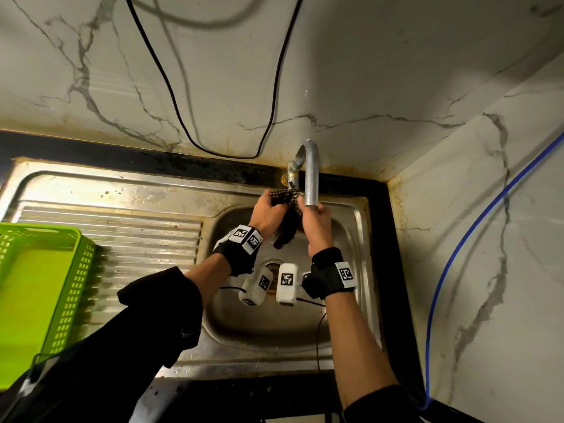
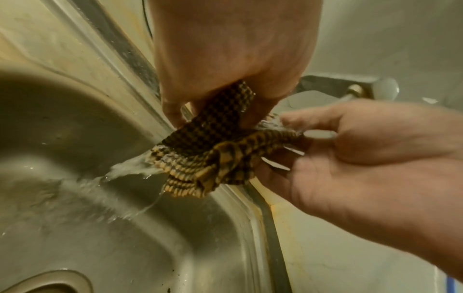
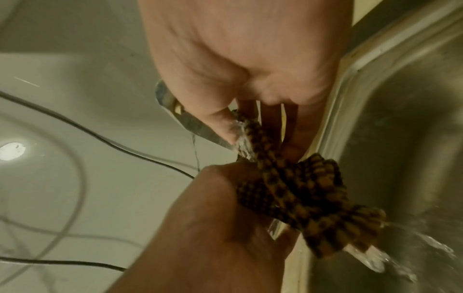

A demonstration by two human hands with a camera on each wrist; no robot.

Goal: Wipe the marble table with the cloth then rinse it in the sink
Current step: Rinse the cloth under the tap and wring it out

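Observation:
A dark, yellow-checked cloth (image 1: 285,215) is bunched under the metal tap spout (image 1: 312,175), above the steel sink basin (image 1: 274,328). My left hand (image 1: 268,210) pinches its upper part and my right hand (image 1: 317,222) grips it from the right. In the left wrist view the left fingers (image 2: 175,113) pinch the cloth (image 2: 205,156), the right hand (image 2: 350,158) holds its other end, and water (image 2: 100,190) runs off it into the basin. In the right wrist view the right thumb (image 3: 220,123) presses the wet cloth (image 3: 300,194) beside the tap (image 3: 198,126), with the left hand (image 3: 213,218) below.
A green plastic basket (image 1: 39,285) sits on the ribbed drainboard (image 1: 122,236) at the left. A black cable (image 1: 171,87) hangs on the marble back wall and a blue cable (image 1: 457,248) runs down the right wall. The drain (image 1: 270,264) lies under my wrists.

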